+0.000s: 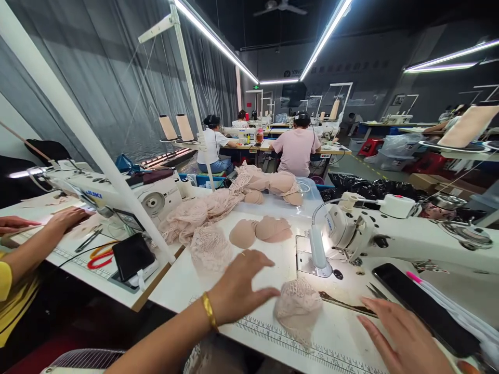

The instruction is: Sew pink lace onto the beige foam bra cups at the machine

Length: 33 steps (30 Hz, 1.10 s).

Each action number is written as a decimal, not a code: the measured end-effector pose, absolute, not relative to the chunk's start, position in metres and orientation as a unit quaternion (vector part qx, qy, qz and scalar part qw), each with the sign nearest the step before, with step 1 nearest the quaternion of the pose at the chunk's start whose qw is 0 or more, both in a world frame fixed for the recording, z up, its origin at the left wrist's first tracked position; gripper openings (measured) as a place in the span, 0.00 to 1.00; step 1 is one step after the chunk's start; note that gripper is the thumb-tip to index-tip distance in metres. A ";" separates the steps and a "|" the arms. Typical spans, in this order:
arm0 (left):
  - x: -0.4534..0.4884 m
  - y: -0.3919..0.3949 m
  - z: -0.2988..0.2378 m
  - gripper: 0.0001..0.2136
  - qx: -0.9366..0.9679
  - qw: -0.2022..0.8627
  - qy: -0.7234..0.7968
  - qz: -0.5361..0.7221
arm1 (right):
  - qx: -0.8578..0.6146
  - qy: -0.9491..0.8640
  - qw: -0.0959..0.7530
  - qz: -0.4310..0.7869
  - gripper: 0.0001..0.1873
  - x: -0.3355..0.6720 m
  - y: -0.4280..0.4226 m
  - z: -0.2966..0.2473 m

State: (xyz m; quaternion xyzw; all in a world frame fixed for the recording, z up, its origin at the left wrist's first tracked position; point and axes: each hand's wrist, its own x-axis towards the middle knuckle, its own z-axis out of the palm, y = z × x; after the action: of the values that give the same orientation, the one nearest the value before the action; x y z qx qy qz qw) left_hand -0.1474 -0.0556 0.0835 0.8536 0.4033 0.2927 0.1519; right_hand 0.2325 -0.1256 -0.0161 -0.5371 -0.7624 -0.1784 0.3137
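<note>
That pale pink lace piece (298, 307) sits domed near the front edge of the table (335, 323), its tapered end pointing that way

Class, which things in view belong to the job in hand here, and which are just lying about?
Seemingly the job:
lace piece
beige cups
lace heap
right sewing machine

Seemingly lying about:
phone by the right hand
black plastic
red stool

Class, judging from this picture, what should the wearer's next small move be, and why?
Perhaps close the left hand on the nearest lace piece: that hand is open with its thumb beside the piece, and the right hand seems empty too.
</note>
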 end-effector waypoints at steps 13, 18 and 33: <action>-0.090 -0.064 0.074 0.20 0.555 0.655 0.352 0.374 | -0.506 -0.526 0.463 0.503 0.25 0.138 -0.119 0.028; -0.085 -0.066 0.074 0.28 0.394 0.787 0.345 0.326 | -0.454 -0.477 0.477 0.582 0.22 0.123 -0.120 0.039; -0.083 -0.064 0.036 0.28 0.503 0.670 0.407 0.364 | -0.567 -0.496 0.521 0.401 0.31 0.116 -0.108 0.015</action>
State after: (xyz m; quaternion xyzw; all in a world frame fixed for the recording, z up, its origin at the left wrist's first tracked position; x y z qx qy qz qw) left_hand -0.0828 -0.0645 0.0356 0.5029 0.4074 0.3637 0.6700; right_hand 0.1155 -0.1078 0.0150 -0.5669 -0.4964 0.4009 0.5211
